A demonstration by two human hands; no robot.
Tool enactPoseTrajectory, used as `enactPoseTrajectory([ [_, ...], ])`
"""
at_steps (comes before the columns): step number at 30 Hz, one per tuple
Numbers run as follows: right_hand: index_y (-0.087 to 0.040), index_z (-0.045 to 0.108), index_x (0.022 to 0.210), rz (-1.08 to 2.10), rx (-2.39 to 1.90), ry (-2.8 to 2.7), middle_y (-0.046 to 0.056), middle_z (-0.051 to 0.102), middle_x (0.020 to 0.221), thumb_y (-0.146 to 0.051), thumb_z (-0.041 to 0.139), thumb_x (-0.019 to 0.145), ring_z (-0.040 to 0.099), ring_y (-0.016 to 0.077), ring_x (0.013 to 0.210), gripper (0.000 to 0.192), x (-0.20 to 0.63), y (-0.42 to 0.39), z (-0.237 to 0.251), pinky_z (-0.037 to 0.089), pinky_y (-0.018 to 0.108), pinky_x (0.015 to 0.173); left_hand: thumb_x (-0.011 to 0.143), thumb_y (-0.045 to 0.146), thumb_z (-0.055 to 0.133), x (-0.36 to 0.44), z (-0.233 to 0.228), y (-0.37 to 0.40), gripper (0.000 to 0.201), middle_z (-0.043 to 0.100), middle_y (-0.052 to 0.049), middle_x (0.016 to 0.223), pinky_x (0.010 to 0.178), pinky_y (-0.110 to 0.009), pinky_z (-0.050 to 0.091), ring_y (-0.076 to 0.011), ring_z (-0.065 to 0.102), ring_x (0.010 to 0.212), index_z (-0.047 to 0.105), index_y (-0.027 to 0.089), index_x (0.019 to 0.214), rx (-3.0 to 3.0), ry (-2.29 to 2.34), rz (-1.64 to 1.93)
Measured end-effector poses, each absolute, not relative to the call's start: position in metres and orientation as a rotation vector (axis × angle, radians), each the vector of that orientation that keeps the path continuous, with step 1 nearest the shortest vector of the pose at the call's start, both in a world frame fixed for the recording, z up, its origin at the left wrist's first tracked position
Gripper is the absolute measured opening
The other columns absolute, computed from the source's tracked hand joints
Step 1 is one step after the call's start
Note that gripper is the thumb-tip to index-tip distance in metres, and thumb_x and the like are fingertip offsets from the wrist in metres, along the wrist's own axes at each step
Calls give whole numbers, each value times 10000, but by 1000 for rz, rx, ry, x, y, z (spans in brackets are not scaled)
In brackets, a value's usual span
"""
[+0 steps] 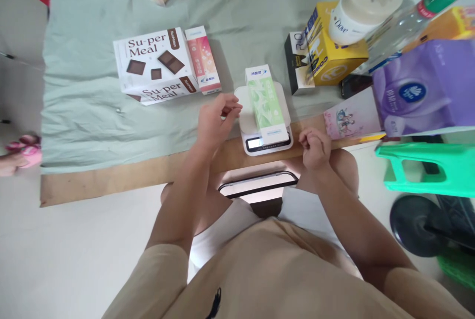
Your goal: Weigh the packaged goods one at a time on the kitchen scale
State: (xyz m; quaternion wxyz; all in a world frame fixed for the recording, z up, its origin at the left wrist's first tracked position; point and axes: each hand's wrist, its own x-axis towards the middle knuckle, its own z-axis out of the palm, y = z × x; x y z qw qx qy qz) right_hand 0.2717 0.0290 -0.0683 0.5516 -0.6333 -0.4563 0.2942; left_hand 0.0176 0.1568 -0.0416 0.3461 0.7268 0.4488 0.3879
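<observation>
A: Surface?
B: Pale green cloth [92, 91] over a board [111, 178], on a light floor [55, 259].
A: Centre item?
B: Green carton [266, 104], lying on a white scale [260, 133].
A: Hands?
B: Left hand [213, 123] beside the scale, fingers loosely curled, empty. Right hand [315, 148] near the scale's corner, fingers curled into a loose fist.
A: Surroundings?
B: Su-per Meal box [156, 67] left; purple tissue pack [423, 89], green stool [426, 168] right.
</observation>
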Motion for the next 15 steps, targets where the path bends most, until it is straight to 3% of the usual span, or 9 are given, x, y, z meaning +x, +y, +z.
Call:
enactPoseTrajectory([
  [2,-216,551,615,694,-1508,-1079,4,469,578,-383,518,895,377,136,559,328,271,29,-68,281,324,550,986,391,597,18,-43,156,205,765,0,743,686,-261,570,-124,704,650,674,219,905,1855,1189,931],
  [4,-217,549,619,695,-1515,-1085,9,487,593,-396,518,908,390,138,573,341,270,29,-67,298,326,559,1034,423,529,19,-42,157,293,792,-17,772,687,-270,588,-132,736,658,697,215,915,1844,1209,949],
  [8,-223,550,622,700,-1534,-1099,9,495,594,-443,531,927,395,138,582,376,269,30,-66,324,328,570,1011,362,581,23,-36,160,203,839,-55,1077,824,-279,646,-151,821,908,707,228,1097,1755,1170,1162],
  [11,-220,560,625,695,-1548,-1092,0,488,586,-441,535,916,393,134,565,367,269,31,-67,314,318,552,995,415,639,28,-33,159,205,825,-45,922,783,-278,647,-156,811,833,697,220,1021,1667,1195,1127],
  [13,-217,565,627,688,-1552,-1084,-4,493,589,-435,541,907,405,132,560,356,268,32,-68,318,310,541,1052,448,526,33,-32,154,289,816,-55,899,748,-285,642,-149,792,772,690,213,1021,1624,1229,1080],
  [15,-215,575,645,668,-1556,-1068,-5,512,607,-437,542,913,438,133,574,349,266,32,-67,350,302,550,1089,446,418,41,-30,142,354,820,-90,1079,881,-326,655,-166,806,928,678,210,1130,1651,1256,1091],
])
